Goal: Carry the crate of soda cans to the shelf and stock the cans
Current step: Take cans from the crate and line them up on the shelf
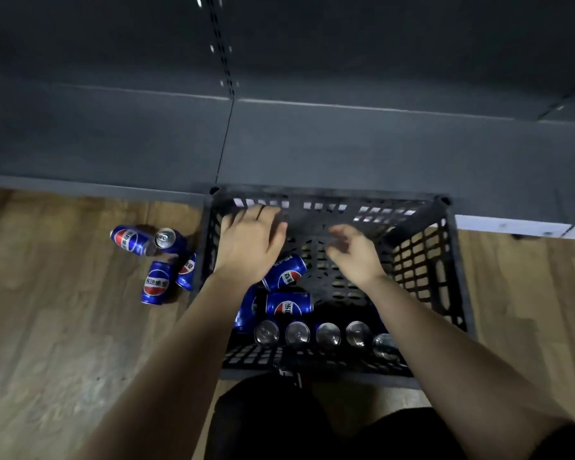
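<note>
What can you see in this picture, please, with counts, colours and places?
Crate: one, black, on the floor against the shelf base.
Cans in the crate: about eight, blue; three lying, five upright along the near wall.
Cans on the floor: four, blue, left of the crate.
Shelf: one, dark grey, beyond the crate.
Floor: brown wood.
Left hand: open, over the crate's far left.
Right hand: open, over the crate's middle.

Dim indoor light overall; the dark shelf (346,144) swallows detail. Wide-angle bending curves the floor (63,327) and shelf edges. The right hand (354,252) is motion-blurred. Small glints show on the can tops (312,334) in the crate (445,277).
</note>
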